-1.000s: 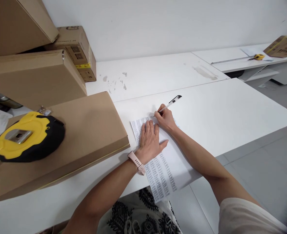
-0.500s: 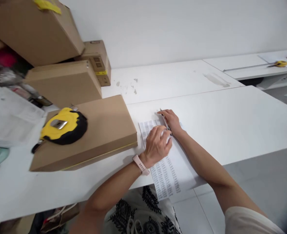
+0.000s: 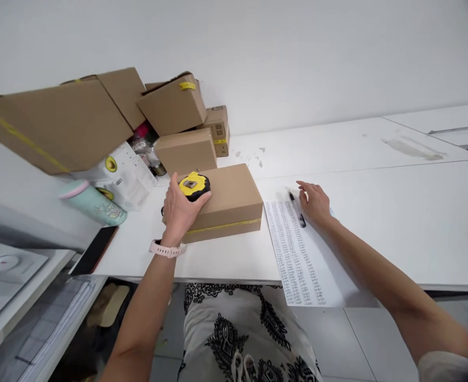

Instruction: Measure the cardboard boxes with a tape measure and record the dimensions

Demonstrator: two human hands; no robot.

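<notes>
My left hand [image 3: 180,208] is wrapped round the left and near sides of a yellow and black tape measure [image 3: 194,185], thumb along its front edge. The tape measure lies on top of a closed cardboard box [image 3: 234,188]. My right hand [image 3: 315,202] rests on the upper right part of a printed sheet [image 3: 297,260], fingers apart and holding nothing. Just left of its fingertips, a black pen [image 3: 297,210] lies on the sheet. Columns of small print run down the paper, whose lower end hangs past the table's front edge.
More cardboard boxes [image 3: 186,151] are stacked at the back left against the wall. A mint-green tumbler [image 3: 94,202] lies tilted by a white avocado-print box [image 3: 128,172]. A dark flat object [image 3: 94,252] sits at the left table edge. The white table [image 3: 396,223] stretches right.
My left hand has left the paper and moved left onto the tape measure. My right hand has let go of the pen, which now lies on the sheet. The view has shifted left.
</notes>
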